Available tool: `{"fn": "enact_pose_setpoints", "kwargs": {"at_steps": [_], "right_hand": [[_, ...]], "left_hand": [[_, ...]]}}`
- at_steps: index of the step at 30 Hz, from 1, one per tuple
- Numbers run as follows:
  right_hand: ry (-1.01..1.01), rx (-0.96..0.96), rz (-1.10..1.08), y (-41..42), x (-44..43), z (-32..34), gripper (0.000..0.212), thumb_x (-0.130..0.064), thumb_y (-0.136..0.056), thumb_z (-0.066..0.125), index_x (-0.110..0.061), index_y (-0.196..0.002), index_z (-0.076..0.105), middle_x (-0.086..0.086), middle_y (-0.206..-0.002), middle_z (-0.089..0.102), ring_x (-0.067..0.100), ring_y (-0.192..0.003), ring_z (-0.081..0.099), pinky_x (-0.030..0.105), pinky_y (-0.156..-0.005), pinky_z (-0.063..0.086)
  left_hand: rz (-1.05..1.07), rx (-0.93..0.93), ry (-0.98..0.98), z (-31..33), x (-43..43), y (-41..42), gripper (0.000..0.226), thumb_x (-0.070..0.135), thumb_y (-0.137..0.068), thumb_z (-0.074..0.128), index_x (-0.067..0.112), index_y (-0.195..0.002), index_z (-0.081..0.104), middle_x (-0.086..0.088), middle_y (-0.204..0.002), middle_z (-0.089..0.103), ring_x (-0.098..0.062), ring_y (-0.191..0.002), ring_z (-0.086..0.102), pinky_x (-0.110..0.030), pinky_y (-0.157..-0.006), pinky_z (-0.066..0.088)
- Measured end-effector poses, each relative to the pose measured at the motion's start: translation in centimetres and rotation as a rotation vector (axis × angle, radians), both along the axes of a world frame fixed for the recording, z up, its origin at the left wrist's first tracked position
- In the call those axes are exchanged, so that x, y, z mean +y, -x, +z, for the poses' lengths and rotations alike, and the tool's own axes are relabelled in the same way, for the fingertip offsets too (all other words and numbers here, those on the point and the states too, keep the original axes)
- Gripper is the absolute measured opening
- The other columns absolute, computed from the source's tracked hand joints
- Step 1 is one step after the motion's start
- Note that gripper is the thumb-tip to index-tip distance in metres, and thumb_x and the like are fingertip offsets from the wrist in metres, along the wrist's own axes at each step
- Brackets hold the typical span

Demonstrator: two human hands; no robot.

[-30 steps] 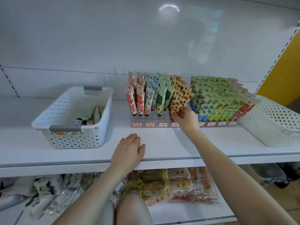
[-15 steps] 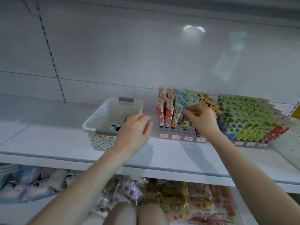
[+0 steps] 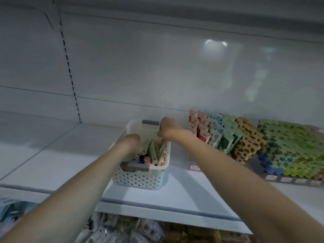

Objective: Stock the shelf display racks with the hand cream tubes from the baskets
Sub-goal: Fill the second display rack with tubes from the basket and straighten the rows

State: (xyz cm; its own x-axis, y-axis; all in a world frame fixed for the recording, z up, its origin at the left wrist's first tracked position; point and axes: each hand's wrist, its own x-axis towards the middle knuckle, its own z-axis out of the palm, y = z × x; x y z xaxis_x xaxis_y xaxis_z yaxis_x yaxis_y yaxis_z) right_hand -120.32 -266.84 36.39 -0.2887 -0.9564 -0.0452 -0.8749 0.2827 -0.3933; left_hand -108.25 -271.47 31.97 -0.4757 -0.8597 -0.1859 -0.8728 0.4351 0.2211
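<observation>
Hand cream tubes (image 3: 154, 152), the few not yet stocked, lie in a basket on the long white metal shelf (image 3: 52, 163), left of the racks.

Two low display racks (image 3: 289, 180) with price labels along the front stand side by side on the right half of that shelf. They are packed with upright rows of red, blue, green and spotted orange stocked tubes (image 3: 245, 146).

To their left, a small gap away, sits the white perforated plastic basket (image 3: 138, 179) with a grey handle on its near and far ends. The loose tubes in it lean together along its right wall. Their long axes run near to far, with the caps low at the near end and the flat crimped ends raised toward the back.

Both forearms reach to the basket. The left hand (image 3: 130, 143) dips in over the left rim, and the tubes lie just to its right and below. Its fingers are hidden inside, so its grip cannot be told. The right hand (image 3: 167, 128) sits with curled fingers at the far right corner of the rim, above the tubes' crimped ends. Blur hides whether it holds the rim, a tube or nothing. The left hand looks nearer for the pick.

Below, wrapped packets (image 3: 122, 230) fill a lower shelf.
</observation>
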Motion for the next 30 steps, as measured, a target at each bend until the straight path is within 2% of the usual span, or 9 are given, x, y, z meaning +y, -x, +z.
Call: {"fn": "enact_pose_setpoints", "kwargs": {"at_steps": [3, 6, 9, 12, 14, 20, 23, 28, 30], "right_hand": [[-0.054, 0.079, 0.033, -0.2, -1.9, -1.2, 0.030, 0.000, -0.093, 0.043, 0.000, -0.121, 0.051, 0.005, -0.073, 0.049, 0.011, -0.056, 0.045, 0.015, -0.039, 0.035], [-0.111, 0.153, 0.052, -0.2, -3.0, -2.2, 0.021, 0.000, -0.093, 0.040, 0.001, -0.106, 0.056, 0.003, -0.080, 0.049, 0.019, -0.075, 0.054, 0.018, -0.058, 0.040], [-0.179, 0.154, 0.107, -0.8, -3.7, -3.3, 0.024, -0.002, -0.095, 0.040, 0.003, -0.113, 0.054, 0.016, -0.114, 0.058, 0.028, -0.109, 0.055, 0.028, -0.079, 0.044], [-0.193, 0.204, 0.133, -1.1, -4.1, -4.1, 0.016, -0.004, -0.094, 0.044, 0.002, -0.101, 0.057, 0.019, -0.114, 0.056, 0.027, -0.098, 0.053, 0.031, -0.083, 0.042], [-0.203, 0.221, 0.131, -1.0, -4.4, -4.5, 0.021, -0.006, -0.093, 0.047, 0.003, -0.109, 0.057, 0.017, -0.118, 0.057, 0.028, -0.102, 0.055, 0.031, -0.085, 0.042], [-0.236, 0.275, 0.136, -0.7, -4.9, -5.4, 0.029, -0.010, -0.090, 0.057, 0.001, -0.116, 0.056, 0.016, -0.121, 0.058, 0.029, -0.112, 0.056, 0.033, -0.086, 0.045], [-0.242, 0.275, 0.123, -0.7, -5.0, -5.4, 0.031, -0.012, -0.086, 0.062, 0.000, -0.115, 0.057, 0.016, -0.119, 0.059, 0.030, -0.110, 0.057, 0.034, -0.084, 0.047], [-0.259, 0.283, 0.148, -1.1, -5.1, -5.8, 0.031, -0.018, -0.086, 0.062, -0.003, -0.113, 0.057, 0.012, -0.117, 0.060, 0.028, -0.108, 0.057, 0.035, -0.085, 0.046], [-0.264, 0.292, 0.166, -1.3, -5.1, -5.8, 0.032, -0.017, -0.086, 0.063, -0.003, -0.114, 0.057, 0.012, -0.118, 0.060, 0.027, -0.109, 0.057, 0.036, -0.088, 0.045]], "left_hand": [[0.017, -0.031, -0.125, -0.7, -1.3, 0.9, 0.036, 0.028, -0.091, 0.053, 0.005, -0.119, 0.052, -0.008, -0.099, 0.051, -0.021, -0.087, 0.047, -0.028, -0.074, 0.040], [-0.004, -0.054, -0.195, -0.9, -2.0, 1.5, 0.040, 0.034, -0.094, 0.050, 0.006, -0.122, 0.051, -0.008, -0.099, 0.048, -0.024, -0.089, 0.048, -0.027, -0.075, 0.040], [-0.075, -0.060, -0.225, -1.0, -1.7, 1.9, 0.036, 0.032, -0.099, 0.041, 0.009, -0.126, 0.049, -0.009, -0.120, 0.053, -0.024, -0.103, 0.051, -0.026, -0.083, 0.040], [-0.088, -0.051, -0.262, -1.7, -2.3, 1.9, 0.036, 0.034, -0.099, 0.039, 0.011, -0.122, 0.055, -0.012, -0.131, 0.052, -0.019, -0.092, 0.045, -0.026, -0.074, 0.038], [-0.069, -0.053, -0.279, -2.0, -2.6, 1.6, 0.036, 0.036, -0.099, 0.039, 0.012, -0.120, 0.056, -0.010, -0.128, 0.054, -0.018, -0.091, 0.045, -0.026, -0.076, 0.038], [-0.029, -0.069, -0.275, -2.5, -3.1, 1.9, 0.036, 0.028, -0.101, 0.036, 0.008, -0.125, 0.052, -0.012, -0.133, 0.050, -0.025, -0.115, 0.051, -0.031, -0.096, 0.041], [-0.013, -0.048, -0.290, -2.4, -3.2, 1.9, 0.035, 0.023, -0.101, 0.036, 0.001, -0.122, 0.052, -0.016, -0.126, 0.054, -0.024, -0.098, 0.053, -0.031, -0.091, 0.045], [0.076, 0.008, -0.315, -3.0, -4.1, 1.6, 0.030, 0.021, -0.096, 0.048, 0.002, -0.117, 0.055, -0.012, -0.116, 0.056, -0.025, -0.103, 0.058, -0.036, -0.092, 0.051], [0.086, 0.056, -0.288, -2.8, -4.1, 1.6, 0.018, 0.021, -0.095, 0.049, 0.007, -0.102, 0.057, -0.007, -0.100, 0.054, -0.021, -0.092, 0.055, -0.030, -0.084, 0.051]]}}
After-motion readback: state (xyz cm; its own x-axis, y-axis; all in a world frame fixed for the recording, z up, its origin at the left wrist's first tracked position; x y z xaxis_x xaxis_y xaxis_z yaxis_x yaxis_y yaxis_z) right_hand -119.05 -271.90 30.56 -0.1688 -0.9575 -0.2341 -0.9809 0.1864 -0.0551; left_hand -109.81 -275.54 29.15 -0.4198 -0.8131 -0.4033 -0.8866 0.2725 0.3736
